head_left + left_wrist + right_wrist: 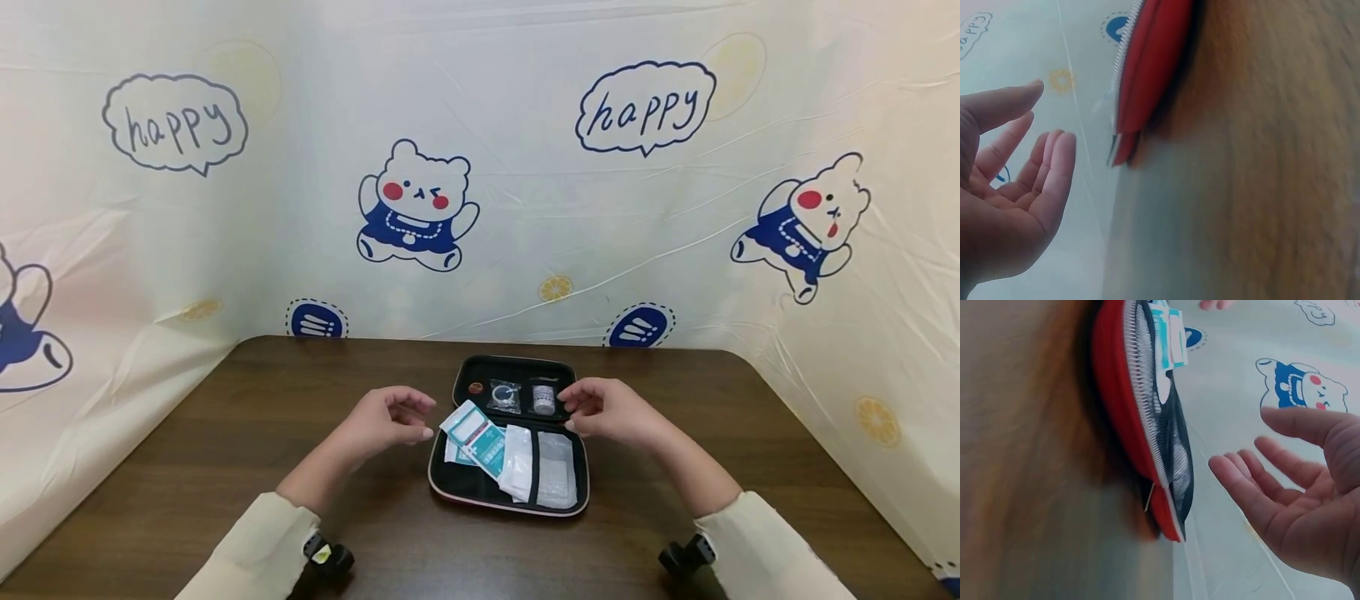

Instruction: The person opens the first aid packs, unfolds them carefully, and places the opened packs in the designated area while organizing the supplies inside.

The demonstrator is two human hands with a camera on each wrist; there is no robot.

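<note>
A red zippered case (1116,381) with a black lining lies unfolded on the table in the head view. Two teal-and-white packets (480,442) rest slanted in its near half, beside a white packet (517,463) and a mesh-like white pack (556,471) under a black strap (535,467). The far half holds a bagged roll (505,396) and a small white bottle (543,399). My left hand (392,419) hovers just left of the case, fingers loosely bent around nothing. At the far half's right edge is my right hand (609,408), also relaxed and holding nothing.
The brown wooden table (300,375) carries the case near its middle. Behind and along both sides hangs a pale curtain (517,208) printed with bears and speech bubbles. Dark wrist cameras, one (686,557) by the right cuff, sit at both wrists.
</note>
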